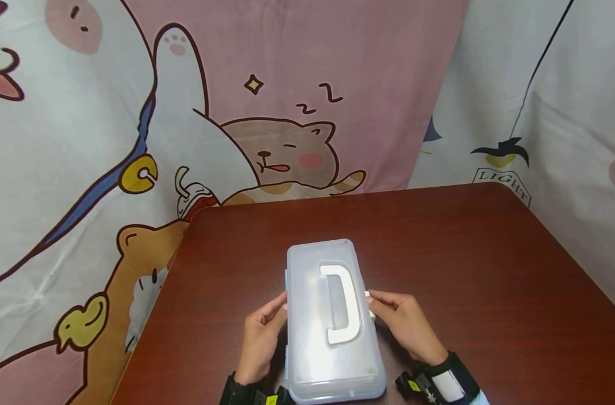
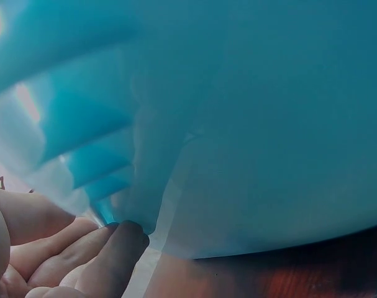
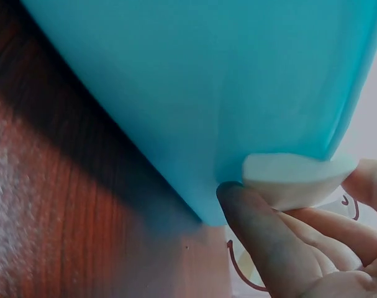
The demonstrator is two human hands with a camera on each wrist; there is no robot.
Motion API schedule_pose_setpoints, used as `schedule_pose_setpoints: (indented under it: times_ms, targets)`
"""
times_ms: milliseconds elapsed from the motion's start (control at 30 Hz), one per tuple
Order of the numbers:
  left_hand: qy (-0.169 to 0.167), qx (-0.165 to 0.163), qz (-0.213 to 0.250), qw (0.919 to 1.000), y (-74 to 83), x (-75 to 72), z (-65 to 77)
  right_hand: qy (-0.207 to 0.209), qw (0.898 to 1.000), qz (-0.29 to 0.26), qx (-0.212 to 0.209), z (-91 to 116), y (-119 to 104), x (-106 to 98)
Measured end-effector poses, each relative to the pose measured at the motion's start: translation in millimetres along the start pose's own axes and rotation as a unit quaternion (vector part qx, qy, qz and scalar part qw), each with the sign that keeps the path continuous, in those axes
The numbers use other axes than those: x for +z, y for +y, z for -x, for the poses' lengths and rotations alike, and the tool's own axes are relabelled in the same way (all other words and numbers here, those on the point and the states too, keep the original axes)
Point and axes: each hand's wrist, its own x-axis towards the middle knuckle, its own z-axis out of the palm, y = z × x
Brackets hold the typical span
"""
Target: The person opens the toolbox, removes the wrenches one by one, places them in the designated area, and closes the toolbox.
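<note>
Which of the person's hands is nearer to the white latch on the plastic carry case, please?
The right. The right hand is touching the white latch, while the left hand is at the opposite long side of the plastic carry case.

A brown tabletop [image 1: 489,270] stood before a printed cloth [image 1: 378,84], pink in the middle and white at either side. On the cloth, a brown cat [image 1: 284,149] lay with its eye closed, a small star [image 1: 253,84] above it. Further left, a yellow bell [image 1: 138,174] hung from a blue collar [image 1: 90,199], with a chick [image 1: 85,322] below. The word "LIGHT" [image 1: 502,181] showed beyond the tabletop's far right corner.
</note>
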Motion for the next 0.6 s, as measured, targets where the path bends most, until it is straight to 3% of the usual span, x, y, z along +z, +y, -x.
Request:
schedule_pose_setpoints:
  times_ms: [133,433,600]
  targets:
    - [-0.001,-0.003,0.002,1.0,-0.8,0.2,0.2,0.007,1.0,0.008,-0.01,0.1,-0.4,1.3]
    - [0.0,0.002,0.0,1.0,-2.3,0.5,-0.9,0.046,0.995,0.08,-0.026,-0.7,1.1,5.3]
    - [0.001,0.001,0.003,1.0,-2.2,0.0,-1.5,0.02,0.999,-0.024,0.01,-3.1,5.6,3.7]
